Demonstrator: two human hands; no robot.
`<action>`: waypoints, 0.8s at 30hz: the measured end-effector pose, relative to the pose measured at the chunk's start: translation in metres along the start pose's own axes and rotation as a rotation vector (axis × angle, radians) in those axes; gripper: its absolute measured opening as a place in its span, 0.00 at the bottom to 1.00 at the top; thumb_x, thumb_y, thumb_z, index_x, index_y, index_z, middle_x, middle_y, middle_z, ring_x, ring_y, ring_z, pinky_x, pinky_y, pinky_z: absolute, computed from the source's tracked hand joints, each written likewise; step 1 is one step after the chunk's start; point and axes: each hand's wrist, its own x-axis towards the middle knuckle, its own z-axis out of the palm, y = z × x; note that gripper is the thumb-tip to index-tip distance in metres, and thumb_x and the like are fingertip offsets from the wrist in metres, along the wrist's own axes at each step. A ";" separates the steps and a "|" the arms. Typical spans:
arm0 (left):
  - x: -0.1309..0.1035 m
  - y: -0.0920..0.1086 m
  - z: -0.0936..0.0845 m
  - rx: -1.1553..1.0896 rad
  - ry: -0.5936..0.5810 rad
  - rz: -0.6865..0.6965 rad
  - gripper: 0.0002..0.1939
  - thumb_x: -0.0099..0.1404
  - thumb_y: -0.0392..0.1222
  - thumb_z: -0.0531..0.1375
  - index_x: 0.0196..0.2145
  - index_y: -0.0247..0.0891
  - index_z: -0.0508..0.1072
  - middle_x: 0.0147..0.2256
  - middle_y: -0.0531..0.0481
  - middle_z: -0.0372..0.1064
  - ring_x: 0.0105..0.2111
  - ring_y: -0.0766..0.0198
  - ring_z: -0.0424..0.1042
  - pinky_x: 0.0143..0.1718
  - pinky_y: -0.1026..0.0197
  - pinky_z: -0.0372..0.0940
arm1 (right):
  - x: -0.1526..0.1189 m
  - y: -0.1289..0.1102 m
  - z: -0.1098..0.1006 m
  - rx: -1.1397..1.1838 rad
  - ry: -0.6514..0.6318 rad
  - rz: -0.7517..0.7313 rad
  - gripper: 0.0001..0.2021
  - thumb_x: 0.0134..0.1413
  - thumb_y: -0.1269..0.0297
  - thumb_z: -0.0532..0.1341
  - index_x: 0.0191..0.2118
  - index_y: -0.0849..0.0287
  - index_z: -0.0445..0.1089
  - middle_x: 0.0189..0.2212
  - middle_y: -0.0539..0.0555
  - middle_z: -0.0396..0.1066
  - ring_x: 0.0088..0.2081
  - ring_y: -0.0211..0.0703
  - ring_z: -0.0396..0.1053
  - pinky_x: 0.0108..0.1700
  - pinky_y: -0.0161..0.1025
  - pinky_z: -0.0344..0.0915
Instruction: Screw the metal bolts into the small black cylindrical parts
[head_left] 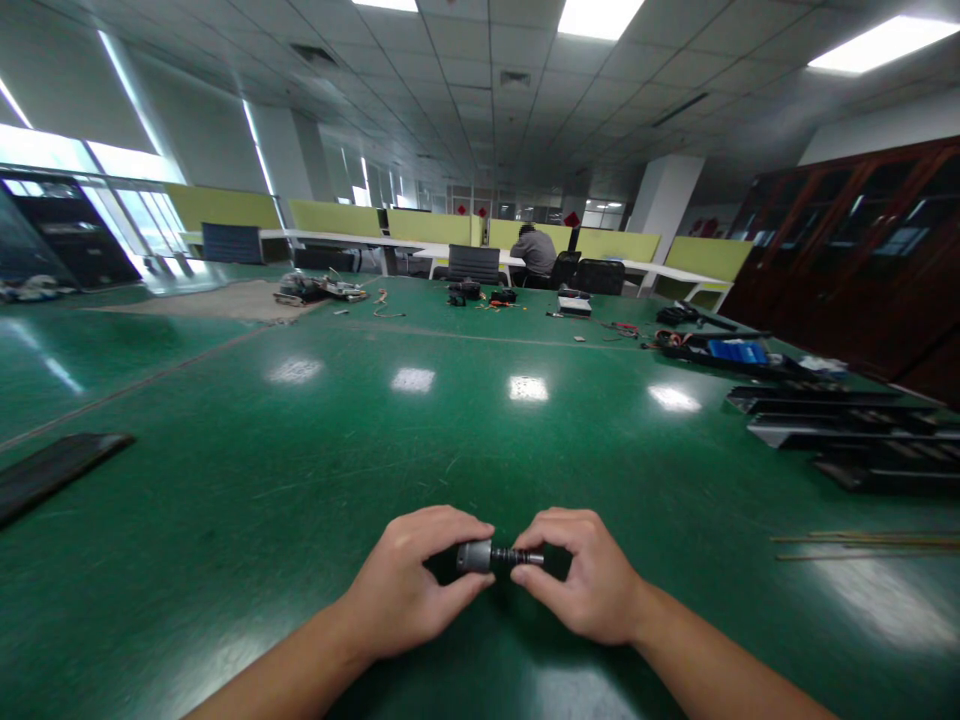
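Observation:
Between my hands, just over the green tabletop (360, 440), is a small metal part: a grey cylinder (475, 556) with a thin, dark ringed shaft (504, 556) pointing right and ending in a silver tip. My left hand (420, 575) pinches the cylinder between thumb and fingers. The thumb and fingertips of my right hand (577, 575) close around the ringed shaft, and the silver tip shows inside their curve. The part lies roughly level. Whether the shaft and cylinder are joined or separate pieces, I cannot tell.
Black metal channels (847, 430) and thin rods (862, 540) lie at the right. A dark flat slab (60, 470) is at the left edge. Farther back are a tray with blue pieces (739, 350), a white box (574, 306) and loose parts. A person (534, 250) sits bent over beyond.

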 end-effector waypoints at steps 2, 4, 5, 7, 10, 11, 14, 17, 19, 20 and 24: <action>0.000 0.001 0.000 -0.006 -0.001 0.004 0.17 0.59 0.37 0.67 0.47 0.44 0.74 0.41 0.50 0.75 0.41 0.62 0.74 0.45 0.59 0.70 | 0.000 -0.001 0.000 -0.001 0.005 -0.002 0.03 0.54 0.67 0.65 0.35 0.58 0.74 0.28 0.51 0.74 0.31 0.41 0.71 0.37 0.38 0.62; 0.001 0.001 0.000 -0.010 -0.001 0.007 0.17 0.59 0.37 0.67 0.47 0.43 0.74 0.41 0.49 0.75 0.41 0.62 0.74 0.44 0.59 0.70 | 0.001 -0.002 -0.001 -0.002 0.011 -0.005 0.02 0.54 0.67 0.65 0.35 0.57 0.74 0.28 0.51 0.74 0.30 0.42 0.71 0.36 0.38 0.62; 0.001 0.001 -0.001 -0.011 0.000 0.011 0.17 0.59 0.37 0.67 0.47 0.43 0.75 0.41 0.49 0.75 0.41 0.62 0.74 0.44 0.59 0.70 | 0.001 -0.002 -0.001 -0.002 0.013 -0.006 0.02 0.54 0.67 0.65 0.35 0.57 0.74 0.28 0.51 0.74 0.30 0.42 0.71 0.36 0.38 0.62; 0.002 0.001 -0.001 -0.015 0.003 0.018 0.17 0.59 0.37 0.67 0.47 0.43 0.75 0.41 0.48 0.75 0.41 0.61 0.74 0.44 0.59 0.70 | 0.001 -0.002 -0.001 -0.001 0.014 -0.008 0.02 0.54 0.67 0.65 0.35 0.58 0.74 0.28 0.51 0.74 0.30 0.42 0.71 0.36 0.38 0.62; 0.002 0.002 -0.001 -0.018 0.006 0.024 0.16 0.59 0.37 0.67 0.47 0.42 0.75 0.41 0.47 0.75 0.40 0.61 0.74 0.44 0.59 0.70 | 0.001 -0.002 -0.001 -0.001 0.015 -0.011 0.02 0.54 0.67 0.64 0.35 0.57 0.74 0.28 0.51 0.74 0.31 0.42 0.71 0.36 0.38 0.62; 0.002 0.002 -0.001 -0.019 0.008 0.026 0.16 0.60 0.37 0.66 0.47 0.42 0.75 0.41 0.47 0.75 0.40 0.61 0.75 0.43 0.59 0.70 | 0.001 -0.001 -0.001 -0.002 0.015 -0.012 0.02 0.54 0.67 0.64 0.35 0.57 0.74 0.28 0.51 0.74 0.31 0.42 0.71 0.36 0.38 0.63; 0.003 0.002 -0.001 -0.021 0.018 0.037 0.15 0.60 0.38 0.66 0.46 0.41 0.75 0.40 0.45 0.75 0.39 0.59 0.75 0.43 0.58 0.71 | 0.000 0.000 -0.001 -0.010 0.014 -0.011 0.02 0.54 0.67 0.64 0.35 0.57 0.74 0.28 0.51 0.74 0.30 0.42 0.71 0.36 0.39 0.63; 0.003 0.002 -0.001 -0.016 0.029 0.043 0.15 0.60 0.38 0.66 0.46 0.40 0.76 0.40 0.44 0.75 0.39 0.59 0.75 0.43 0.57 0.72 | 0.000 -0.001 -0.002 -0.012 0.014 -0.007 0.02 0.54 0.67 0.64 0.35 0.57 0.74 0.28 0.51 0.74 0.30 0.42 0.71 0.36 0.39 0.63; 0.003 0.002 -0.001 -0.013 0.032 0.044 0.16 0.59 0.37 0.66 0.46 0.41 0.75 0.40 0.45 0.75 0.40 0.59 0.75 0.43 0.58 0.71 | 0.001 -0.001 -0.002 -0.010 0.017 -0.005 0.02 0.54 0.67 0.64 0.35 0.57 0.74 0.28 0.51 0.74 0.30 0.42 0.71 0.36 0.39 0.63; 0.002 0.002 -0.001 -0.011 0.029 0.042 0.16 0.59 0.37 0.66 0.46 0.41 0.75 0.40 0.46 0.75 0.40 0.60 0.75 0.43 0.58 0.71 | 0.001 -0.001 -0.002 -0.009 0.017 -0.004 0.02 0.54 0.67 0.64 0.35 0.57 0.74 0.28 0.51 0.75 0.30 0.42 0.71 0.36 0.39 0.63; 0.002 0.001 -0.002 -0.003 0.012 0.030 0.16 0.60 0.38 0.66 0.47 0.42 0.75 0.41 0.46 0.75 0.40 0.60 0.74 0.44 0.58 0.71 | 0.001 -0.001 -0.002 -0.012 0.022 -0.001 0.02 0.54 0.67 0.64 0.35 0.57 0.74 0.28 0.51 0.75 0.31 0.42 0.72 0.36 0.38 0.63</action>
